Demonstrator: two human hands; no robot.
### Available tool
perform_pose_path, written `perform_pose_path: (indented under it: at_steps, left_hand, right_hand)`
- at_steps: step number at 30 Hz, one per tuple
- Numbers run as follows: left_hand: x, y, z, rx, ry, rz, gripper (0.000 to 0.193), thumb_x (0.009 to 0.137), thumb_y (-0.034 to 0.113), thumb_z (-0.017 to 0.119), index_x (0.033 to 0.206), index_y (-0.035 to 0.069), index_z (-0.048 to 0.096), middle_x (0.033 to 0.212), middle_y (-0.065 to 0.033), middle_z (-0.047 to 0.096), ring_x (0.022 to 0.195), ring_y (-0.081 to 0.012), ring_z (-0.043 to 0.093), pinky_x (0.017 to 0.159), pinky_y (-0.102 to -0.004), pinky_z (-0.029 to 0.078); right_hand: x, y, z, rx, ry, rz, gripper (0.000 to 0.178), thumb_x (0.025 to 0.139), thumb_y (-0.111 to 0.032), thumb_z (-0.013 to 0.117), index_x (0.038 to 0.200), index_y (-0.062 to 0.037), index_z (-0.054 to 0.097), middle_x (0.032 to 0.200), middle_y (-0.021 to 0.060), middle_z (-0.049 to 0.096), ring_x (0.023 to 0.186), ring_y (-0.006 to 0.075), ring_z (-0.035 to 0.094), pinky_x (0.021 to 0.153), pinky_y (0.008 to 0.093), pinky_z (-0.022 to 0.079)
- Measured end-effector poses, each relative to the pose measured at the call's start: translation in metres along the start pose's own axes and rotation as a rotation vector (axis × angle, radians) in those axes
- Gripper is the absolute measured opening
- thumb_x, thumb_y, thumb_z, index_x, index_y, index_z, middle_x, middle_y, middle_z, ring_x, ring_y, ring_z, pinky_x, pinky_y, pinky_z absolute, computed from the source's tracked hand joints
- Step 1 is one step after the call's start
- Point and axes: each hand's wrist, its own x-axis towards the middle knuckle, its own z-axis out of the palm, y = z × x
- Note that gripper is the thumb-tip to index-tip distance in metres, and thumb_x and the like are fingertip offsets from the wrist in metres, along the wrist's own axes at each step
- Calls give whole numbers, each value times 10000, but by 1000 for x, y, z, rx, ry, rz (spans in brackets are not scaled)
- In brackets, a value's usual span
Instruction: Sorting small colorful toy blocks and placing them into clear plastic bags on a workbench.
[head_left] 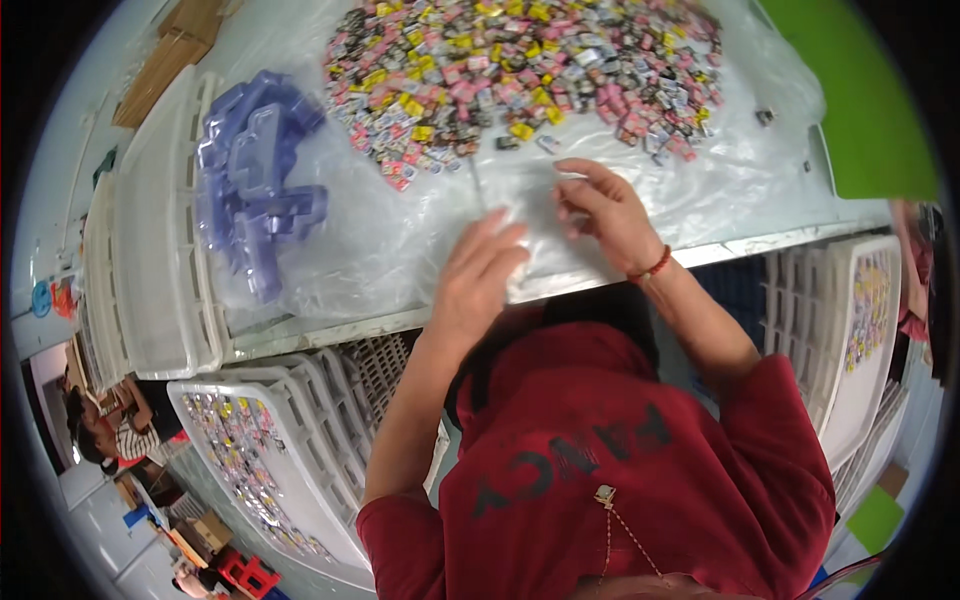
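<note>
A broad heap of small coloured pieces (520, 85) in pink, yellow, white and dark tones lies at the far side of the table, on a crinkled clear plastic sheet (370, 240). The left hand (480, 265) is over the near edge of the table, its fingers bent and blurred; a pale patch shows beside them, and I cannot tell whether it is something held. The right hand (605, 215) is nearer the heap and apart from it, thumb and fingers loosely curled; whether 1 of the pieces sits between them I cannot tell. A red bracelet (652, 265) circles the right wrist. To the left lie purple plastic trays (265, 160), jumbled together, with white trays (160, 240) standing on edge beside them. Below the tabletop, on the left, a white crate (335, 535) bears more small pieces on its face. At the upper right is a green panel (865, 100); 1 dark piece (765, 117) lies well apart from the heap, towards it
</note>
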Motion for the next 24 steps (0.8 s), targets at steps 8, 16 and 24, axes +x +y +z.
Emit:
perform_pose_path:
  at_steps: [8,16,24]
  left_hand:
    - [32,29,37,70,79,-205,273,781,96,671,1040,32,612,1214,-140,566,1203,-374,481,994,-460,395]
    - [24,-34,54,220,-181,35,194,803,39,617,995,47,646,1141,-76,616,1163,-324,522,933,-481,405]
    - [50,-53,44,110,-5,-124,189,790,105,671,969,51,648,1063,-103,633,1049,-321,572,873,-415,454]
  right_hand:
    - [-21,31,-22,116,338,-381,451,934,-77,544,1355,-102,384,1065,74,555,818,152,612,656,285,546]
    - [-33,19,-54,-791,315,-565,284,902,-55,579,1185,-35,572,1133,101,554,883,165,609,670,247,498]
    - [31,-32,-38,-1164,210,-829,150,824,-105,649,962,-47,664,872,132,663,731,292,645,618,359,511]
